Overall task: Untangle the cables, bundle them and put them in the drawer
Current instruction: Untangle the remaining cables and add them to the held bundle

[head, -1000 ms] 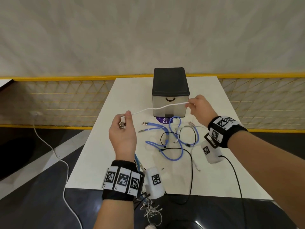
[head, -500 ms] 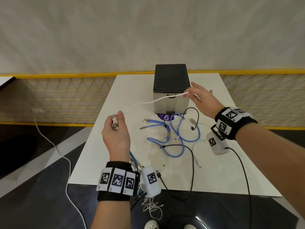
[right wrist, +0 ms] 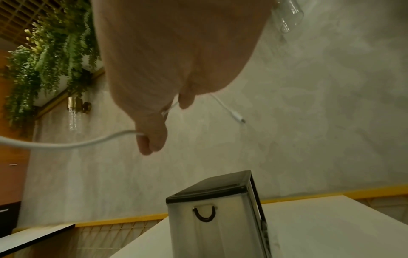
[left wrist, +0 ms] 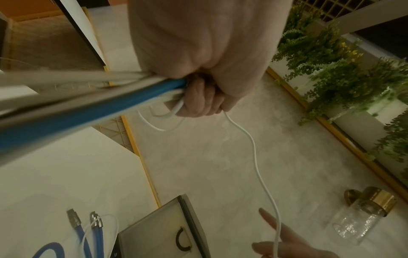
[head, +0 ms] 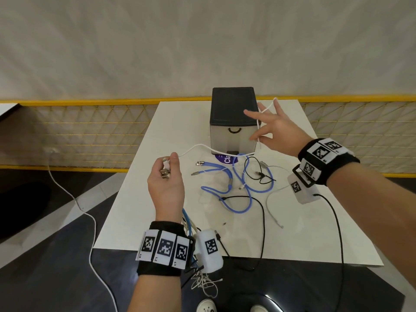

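Observation:
A thin white cable (head: 198,146) sags between my two hands in front of the drawer box (head: 233,109). The box has a black top, a black handle, and its drawer is closed. My left hand (head: 166,176) grips that cable's plug end along with a bundle of blue and white cables (left wrist: 92,104) in its fist. My right hand (head: 272,129) is raised beside the box's right top corner. Its other fingers are spread while the thumb and a finger pinch the white cable (right wrist: 66,144). The cable's free plug (right wrist: 237,117) dangles behind the hand. Blue cables (head: 227,188) and a black cable (head: 262,212) lie tangled on the white table (head: 146,210).
A purple sticker (head: 225,159) shows under the box's front. The black cable drops over the table's near edge. A yellow mesh rail (head: 90,131) runs behind the table. Another white cord (head: 74,199) trails across the dark floor at left.
My right hand has lifted and moved back to the right along the white cable, spreading its fingers. The cable has gone from taut to slack. The left hand has barely moved.

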The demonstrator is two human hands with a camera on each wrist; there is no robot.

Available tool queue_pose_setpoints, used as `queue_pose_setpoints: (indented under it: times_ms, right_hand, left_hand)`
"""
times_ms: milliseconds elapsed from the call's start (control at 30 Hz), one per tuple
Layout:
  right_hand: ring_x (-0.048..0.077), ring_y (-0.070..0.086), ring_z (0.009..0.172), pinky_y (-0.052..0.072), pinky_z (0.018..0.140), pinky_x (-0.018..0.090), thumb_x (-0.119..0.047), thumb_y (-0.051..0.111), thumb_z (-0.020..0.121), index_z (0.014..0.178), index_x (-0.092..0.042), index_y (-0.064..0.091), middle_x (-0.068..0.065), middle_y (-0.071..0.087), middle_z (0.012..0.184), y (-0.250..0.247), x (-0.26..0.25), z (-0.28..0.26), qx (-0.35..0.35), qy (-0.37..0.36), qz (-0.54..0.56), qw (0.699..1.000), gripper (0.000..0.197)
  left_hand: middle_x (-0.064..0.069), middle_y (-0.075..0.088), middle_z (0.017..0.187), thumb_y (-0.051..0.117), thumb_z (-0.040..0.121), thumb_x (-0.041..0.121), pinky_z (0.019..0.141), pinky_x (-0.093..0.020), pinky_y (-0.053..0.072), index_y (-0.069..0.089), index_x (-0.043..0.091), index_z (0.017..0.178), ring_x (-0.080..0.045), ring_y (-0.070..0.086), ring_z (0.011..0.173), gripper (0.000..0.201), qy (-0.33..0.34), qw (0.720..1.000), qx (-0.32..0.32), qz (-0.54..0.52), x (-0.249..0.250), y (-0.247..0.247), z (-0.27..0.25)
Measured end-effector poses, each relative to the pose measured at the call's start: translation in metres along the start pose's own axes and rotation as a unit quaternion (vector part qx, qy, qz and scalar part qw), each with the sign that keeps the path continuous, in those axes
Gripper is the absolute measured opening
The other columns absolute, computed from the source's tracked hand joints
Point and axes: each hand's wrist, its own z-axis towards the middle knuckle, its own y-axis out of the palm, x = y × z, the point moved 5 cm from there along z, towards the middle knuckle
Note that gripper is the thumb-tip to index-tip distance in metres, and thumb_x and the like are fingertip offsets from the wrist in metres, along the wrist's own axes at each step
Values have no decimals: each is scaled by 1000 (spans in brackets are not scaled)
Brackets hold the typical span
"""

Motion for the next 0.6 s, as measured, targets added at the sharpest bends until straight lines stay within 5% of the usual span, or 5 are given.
queue_pose_setpoints:
  times_ms: [100, 200, 333, 433, 600]
  right_hand:
    - [30, 31, 142, -1, 117, 50, -7, 65, 86, 98, -20, 76, 5, 44, 148, -17, -2, -1, 76, -12, -35, 996, 21]
    - [23, 66, 103, 40, 101, 36, -26, 55, 95, 106, -26, 72, 3, 67, 121, -41, -7, -14, 107, 56, -15, 993, 20]
    - [8, 64, 49, 55, 66, 34, -36, 45, 97, 90, -21, 65, -11, 72, 77, -34, -21, -54, -76, 143, 36, 986, 26]
    - [7, 66, 51, 54, 70, 30, -23, 50, 97, 85, -18, 62, -12, 73, 77, 4, -33, -102, -234, 185, 103, 949, 17]
    - [13, 71, 62, 55, 73, 27, -23, 50, 97, 90, -11, 62, -5, 75, 82, 73, -59, -175, -334, 236, 232, 883, 18]
  left_hand:
    - [10, 44, 59, 59, 92, 51, 57, -30, 34, 60, 36, 71, -15, 37, 56, 26, -3, 1000, 3, -3, 0, -2, 1]
    - [9, 43, 58, 60, 93, 48, 54, -28, 33, 58, 35, 69, -14, 36, 53, 28, -9, 1000, 3, -11, 1, -5, 1]
    - [9, 39, 55, 59, 98, 38, 44, -21, 30, 56, 23, 76, -10, 32, 46, 27, -16, 999, -21, -27, 5, -6, -5]
    - [10, 39, 52, 60, 98, 37, 42, -20, 29, 58, 20, 80, -9, 31, 44, 25, -10, 998, -53, -16, 7, -4, -11]
    - [14, 44, 52, 63, 92, 43, 53, -29, 30, 64, 31, 75, -15, 36, 55, 21, 29, 987, -151, 51, 8, 8, -28]
